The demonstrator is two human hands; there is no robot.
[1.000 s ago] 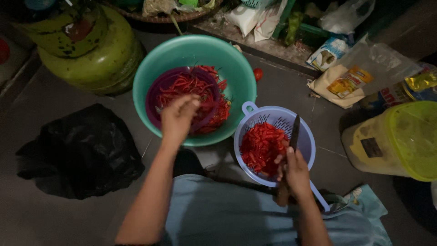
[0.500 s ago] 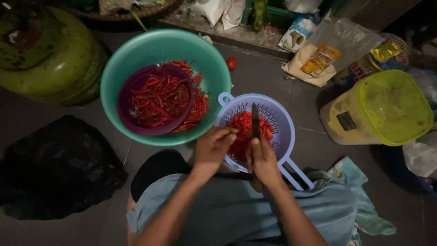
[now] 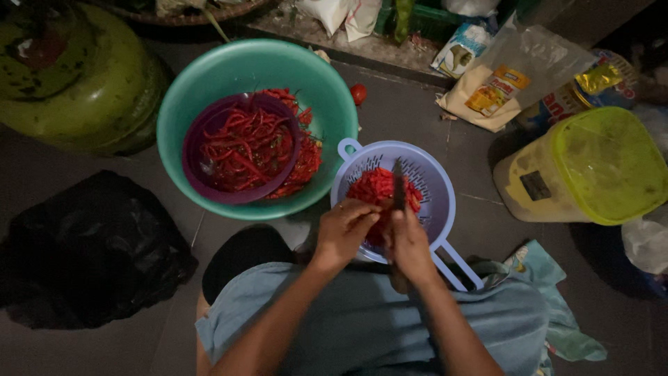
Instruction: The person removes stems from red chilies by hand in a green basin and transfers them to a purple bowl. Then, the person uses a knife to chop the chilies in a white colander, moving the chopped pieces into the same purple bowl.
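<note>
Closed around a knife handle, the right hand (image 3: pixel 410 244) holds a dark-bladed knife (image 3: pixel 399 186) with its blade pointing away from the body, over a pale blue colander (image 3: pixel 431 174). Just beside it, the left hand (image 3: pixel 346 230) has its fingers curled in; they appear to pinch a red chili against the blade, though the piece itself is mostly hidden between the two hands. Both hands hover above the near rim of the colander, which holds a heap of cut red chilies (image 3: pixel 372 188) and rests on the floor with its long handle pointing toward the person's right knee.

Touching the colander's left side is a large teal basin (image 3: pixel 327 97), and inside it sits a purple bowl (image 3: pixel 202 136) full of whole long red chilies (image 3: pixel 243 143); more chilies lie in the basin beside the bowl.

Grey floor (image 3: pixel 459 139) lies under everything, dimly lit. A green gas cylinder (image 3: pixel 76 76) stands at upper left, a black plastic bag (image 3: pixel 83 244) lies at left, and a yellow tub with a lime lid (image 3: pixel 591 167) stands at right. Packets and a clear bag (image 3: pixel 515 69) lie along the far edge, near a small red tomato (image 3: pixel 358 93).

The knife handle is buried in the fist, and the person's lap in a blue garment (image 3: pixel 376 327) is cut off at the bottom edge.
</note>
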